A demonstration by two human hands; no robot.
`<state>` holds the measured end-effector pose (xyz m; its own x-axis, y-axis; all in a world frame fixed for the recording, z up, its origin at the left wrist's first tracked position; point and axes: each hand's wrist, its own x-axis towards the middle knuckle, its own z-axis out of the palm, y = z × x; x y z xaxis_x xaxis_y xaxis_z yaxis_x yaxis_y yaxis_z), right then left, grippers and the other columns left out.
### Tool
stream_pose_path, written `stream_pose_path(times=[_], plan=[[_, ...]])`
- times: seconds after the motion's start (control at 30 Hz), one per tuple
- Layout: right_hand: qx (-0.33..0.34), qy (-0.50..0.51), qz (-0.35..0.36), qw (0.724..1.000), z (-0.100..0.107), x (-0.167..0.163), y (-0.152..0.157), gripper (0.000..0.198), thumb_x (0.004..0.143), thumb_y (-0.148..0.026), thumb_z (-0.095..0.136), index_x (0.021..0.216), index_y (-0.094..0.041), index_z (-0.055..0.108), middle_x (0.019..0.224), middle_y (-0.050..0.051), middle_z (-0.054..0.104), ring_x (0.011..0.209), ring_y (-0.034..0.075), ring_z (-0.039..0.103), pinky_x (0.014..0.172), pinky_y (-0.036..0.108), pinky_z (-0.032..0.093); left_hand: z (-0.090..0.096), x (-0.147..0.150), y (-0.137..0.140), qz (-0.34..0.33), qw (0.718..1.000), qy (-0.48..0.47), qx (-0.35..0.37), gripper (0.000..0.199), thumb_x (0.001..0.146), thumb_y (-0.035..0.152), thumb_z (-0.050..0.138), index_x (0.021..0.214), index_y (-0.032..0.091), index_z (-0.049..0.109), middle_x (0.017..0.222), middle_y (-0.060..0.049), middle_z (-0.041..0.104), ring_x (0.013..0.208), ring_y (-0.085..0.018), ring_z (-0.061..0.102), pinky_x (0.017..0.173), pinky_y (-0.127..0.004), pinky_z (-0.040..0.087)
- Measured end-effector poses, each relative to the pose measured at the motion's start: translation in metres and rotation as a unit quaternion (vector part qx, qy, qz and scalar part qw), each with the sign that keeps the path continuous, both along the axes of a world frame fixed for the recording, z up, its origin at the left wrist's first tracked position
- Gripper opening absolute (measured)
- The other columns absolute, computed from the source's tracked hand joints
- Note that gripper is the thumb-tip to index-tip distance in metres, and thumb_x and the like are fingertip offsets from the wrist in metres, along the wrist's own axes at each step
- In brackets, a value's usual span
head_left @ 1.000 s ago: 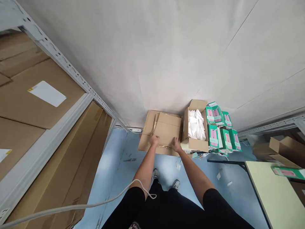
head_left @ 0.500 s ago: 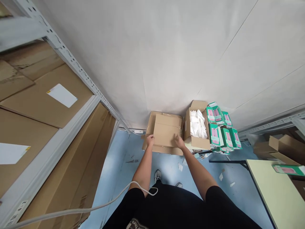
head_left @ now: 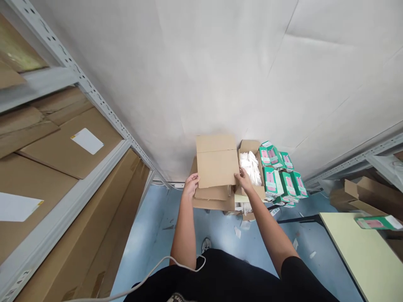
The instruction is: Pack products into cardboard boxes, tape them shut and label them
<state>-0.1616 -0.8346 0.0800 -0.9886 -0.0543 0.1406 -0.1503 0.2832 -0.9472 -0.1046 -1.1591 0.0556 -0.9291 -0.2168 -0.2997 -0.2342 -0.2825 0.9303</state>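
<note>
- Gripping flat cardboard by opp. edges w/ left hand + right hand.
- Held tilted up over cardboard stack, near wall; can't tell if touching stack at bottom.
- Done, prob.: picked up off stack.
- Not done: not set down, not opened out; flat w/ one crease showing.
- Left underneath: more flat pcs, can't count.
- Just beside, on right: open box w/ white packs, then green boxes, in neither hand.
</note>
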Motion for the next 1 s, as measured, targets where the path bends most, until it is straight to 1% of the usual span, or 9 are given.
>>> stream_pose_path(times=[0.1,0.17,0.2,0.33,0.43,0.57,0.73,0.87,1.0], plan=[[-0.121,-0.056,0.014,0.991,0.033,-0.001,0.053,0.088,0.076,-0.044,0.074,0.156,-0.022,0.047,0.137,0.015,0.070,0.119,0.031,0.068,0.103,0.051,0.055,0.031,-0.004,0.036,-0.081,0.995,0.052,0.035,0.077,0.074,0.036,0.084,0.145,0.023,0.059,0.112,-0.010,0.074,0.099,-0.020,0.071,0.080,-0.028,0.057],[-0.167,-0.081,0.020,0.982,0.052,0.003,0.099,0.089,0.068,-0.035,0.079,0.152,-0.027,0.052,0.143,0.012,0.066,0.118,0.030,0.068,0.101,0.047,0.056,0.048,-0.009,0.069,-0.129,0.988,0.065,0.056,0.093,0.072,0.033,0.086,0.156,0.026,0.048,0.108,-0.007,0.072,0.096,-0.018,0.070,0.080,-0.027,0.055],[-0.181,-0.091,0.025,0.979,0.060,0.006,0.124,0.088,0.066,-0.031,0.080,0.150,-0.029,0.055,0.143,0.010,0.066,0.116,0.029,0.069,0.098,0.044,0.057,0.055,-0.012,0.087,-0.152,0.984,0.066,0.062,0.096,0.071,0.032,0.087,0.158,0.027,0.045,0.106,-0.006,0.071,0.094,-0.018,0.070,0.079,-0.026,0.055],[-0.219,-0.121,0.016,0.968,0.088,0.030,0.233,0.087,0.063,-0.022,0.080,0.146,-0.034,0.058,0.122,0.004,0.074,0.092,0.020,0.071,0.079,0.033,0.059,0.076,-0.028,0.171,-0.239,0.966,0.067,0.065,0.095,0.069,0.027,0.088,0.155,0.030,0.046,0.112,-0.004,0.071,0.095,-0.018,0.069,0.082,-0.028,0.054],[-0.239,-0.129,-0.001,0.963,0.101,0.062,0.314,0.085,0.060,-0.017,0.082,0.140,-0.034,0.061,0.109,0.000,0.074,0.080,0.015,0.069,0.070,0.029,0.058,0.088,-0.041,0.242,-0.306,0.947,0.073,0.066,0.094,0.067,0.021,0.086,0.152,0.031,0.048,0.117,-0.004,0.071,0.095,-0.016,0.070,0.084,-0.028,0.055],[-0.255,-0.115,-0.034,0.960,0.105,0.120,0.417,0.081,0.058,-0.015,0.081,0.135,-0.032,0.063,0.105,0.000,0.072,0.074,0.013,0.067,0.066,0.026,0.057,0.100,-0.057,0.347,-0.409,0.906,0.070,0.079,0.102,0.069,0.017,0.084,0.159,0.033,0.039,0.116,-0.003,0.070,0.088,-0.013,0.071,0.082,-0.026,0.057],[-0.266,-0.086,-0.137,0.950,0.101,0.207,0.528,0.080,0.061,-0.016,0.080,0.136,-0.032,0.059,0.100,-0.001,0.070,0.079,0.015,0.067,0.066,0.026,0.056,0.107,-0.061,0.494,-0.536,0.838,0.064,0.082,0.109,0.072,0.019,0.085,0.165,0.035,0.029,0.124,-0.005,0.069,0.093,-0.015,0.072,0.083,-0.027,0.059],[-0.266,-0.072,-0.221,0.936,0.096,0.275,0.592,0.079,0.064,-0.018,0.081,0.138,-0.032,0.057,0.097,-0.001,0.068,0.082,0.017,0.067,0.072,0.031,0.058,0.103,-0.057,0.602,-0.615,0.783,0.050,0.080,0.109,0.074,0.019,0.086,0.165,0.035,0.028,0.125,-0.006,0.069,0.095,-0.015,0.072,0.086,-0.028,0.059],[-0.272,-0.056,-0.302,0.912,0.085,0.328,0.636,0.079,0.065,-0.021,0.083,0.140,-0.033,0.057,0.098,0.000,0.067,0.086,0.018,0.067,0.074,0.032,0.057,0.087,-0.057,0.698,-0.678,0.730,0.034,0.080,0.107,0.073,0.021,0.087,0.163,0.034,0.031,0.119,-0.005,0.069,0.091,-0.015,0.071,0.089,-0.030,0.058]])
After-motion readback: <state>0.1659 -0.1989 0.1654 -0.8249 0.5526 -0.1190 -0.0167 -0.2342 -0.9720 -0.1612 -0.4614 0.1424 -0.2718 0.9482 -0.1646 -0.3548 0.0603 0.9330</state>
